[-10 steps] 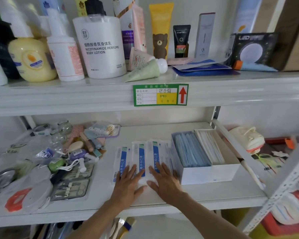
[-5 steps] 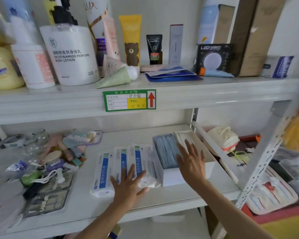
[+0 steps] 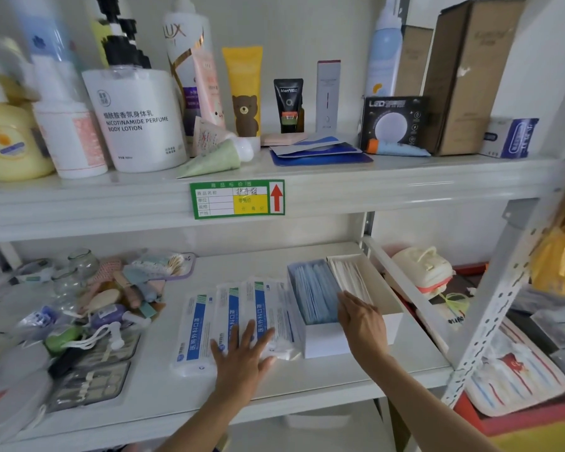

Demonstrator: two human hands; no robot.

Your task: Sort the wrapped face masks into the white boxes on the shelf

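White boxes (image 3: pixel 346 334) under the right hand (image 3: pixel 361 316) are already holding blue and white masks. Three packs (image 3: pixel 238 316) are lying unsorted under the flat, open left hand (image 3: pixel 242 357); the right, fingers loosely spread, is gripping nothing.

So on the lower shelf (image 3: pixel 307 383) the mask packs (image 3: pixel 238 318) lie side by side in the middle, with the two boxes (image 3: pixel 343 334) touching them on the right and a heap of small toiletries (image 3: pixel 105 308) off to the left. Left hand (image 3: pixel 242 357) lies flat on the packs' front ends, right hand (image 3: pixel 361 316) is at the boxes' front, over where the two meet. Bottles (image 3: pixel 137 119) and tubes (image 3: pixel 243 89) stand on the upper shelf (image 3: pixel 405 187), cartons (image 3: pixel 463 76) at its right end.
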